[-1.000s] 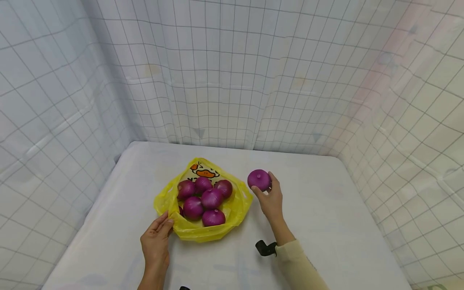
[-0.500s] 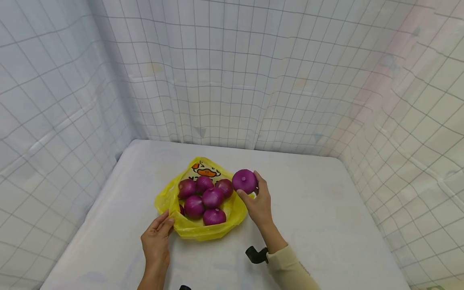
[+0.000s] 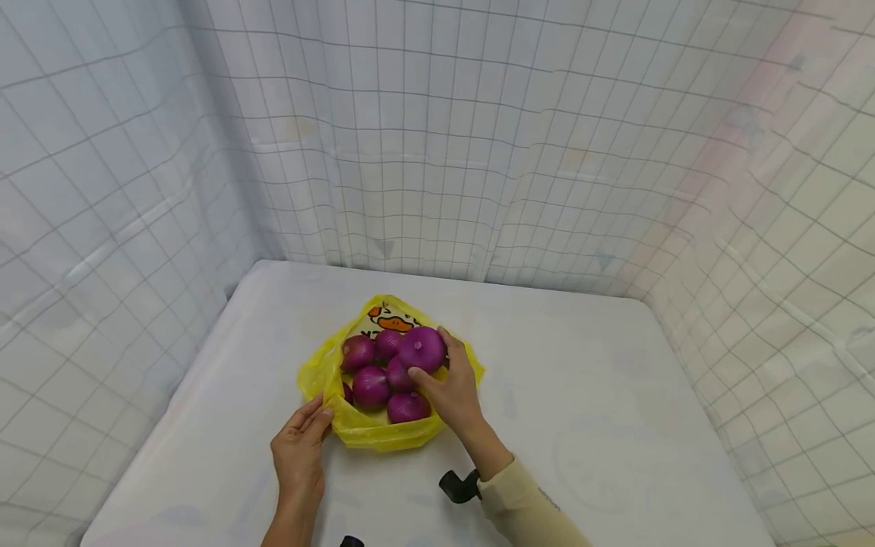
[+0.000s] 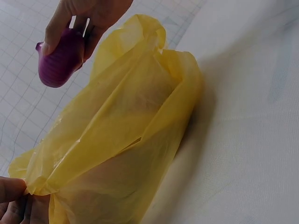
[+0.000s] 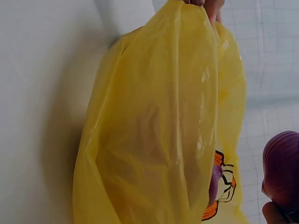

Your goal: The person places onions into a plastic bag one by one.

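Observation:
My right hand (image 3: 453, 387) holds a red onion (image 3: 421, 350) between thumb and fingers, over the open mouth of a yellow plastic bag (image 3: 390, 439). In the left wrist view this onion (image 4: 60, 58) shows above the bag's rim, clear of the plastic. Several more red onions (image 3: 371, 388) lie inside the bag, partly covered by the hand and the held one. My left hand (image 3: 298, 448) pinches the bag's near left rim. From the right wrist view, the left fingers (image 5: 212, 7) grip the bag's top edge. A cartoon duck print (image 3: 395, 324) shows on the far inner wall.
The bag stands on a table with a white cloth (image 3: 581, 395). White curtains with a grid pattern (image 3: 437, 152) hang behind and on both sides. A black wrist camera (image 3: 459, 486) sticks out beside the right sleeve (image 3: 526, 501).
My right hand has carried the onion leftward, from beside the bag's right edge to over the onions in it. The left hand keeps its pinch on the rim.

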